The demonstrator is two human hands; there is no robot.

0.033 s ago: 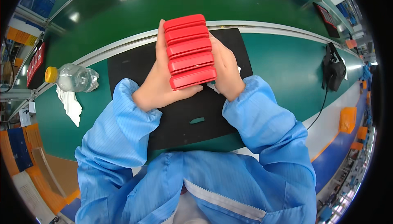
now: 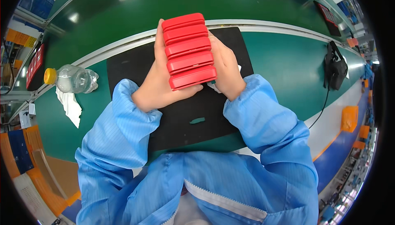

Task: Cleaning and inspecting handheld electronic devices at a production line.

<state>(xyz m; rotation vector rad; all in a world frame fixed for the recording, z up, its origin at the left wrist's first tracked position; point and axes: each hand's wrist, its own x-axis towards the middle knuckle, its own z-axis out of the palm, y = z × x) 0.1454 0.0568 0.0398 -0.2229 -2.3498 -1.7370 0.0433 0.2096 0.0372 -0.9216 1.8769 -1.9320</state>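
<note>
Several red, rounded, box-like plastic pieces [image 2: 187,50] form a row, held up over a black mat [image 2: 185,132]. My left hand [image 2: 158,81] grips the row's left side, its thumb lying under the nearest piece. Pressed against the opposite side is my right hand [image 2: 226,66], with its fingertips partly hidden behind the pieces. A bit of white material [image 2: 213,87] shows beneath the row beside my right palm; I cannot tell whether I hold it. A small dark green scrap [image 2: 197,120] lies on the mat nearer to me.
On the green table's left, a clear bottle with a yellow cap [image 2: 76,78] lies on its side by a white cloth or tissue [image 2: 70,108]. A black device with a cable [image 2: 335,66] sits at the right. A pale rail [image 2: 271,26] crosses behind the mat.
The red pieces have shifted very slightly up and left in the picture. Both hands keep the same grip.
</note>
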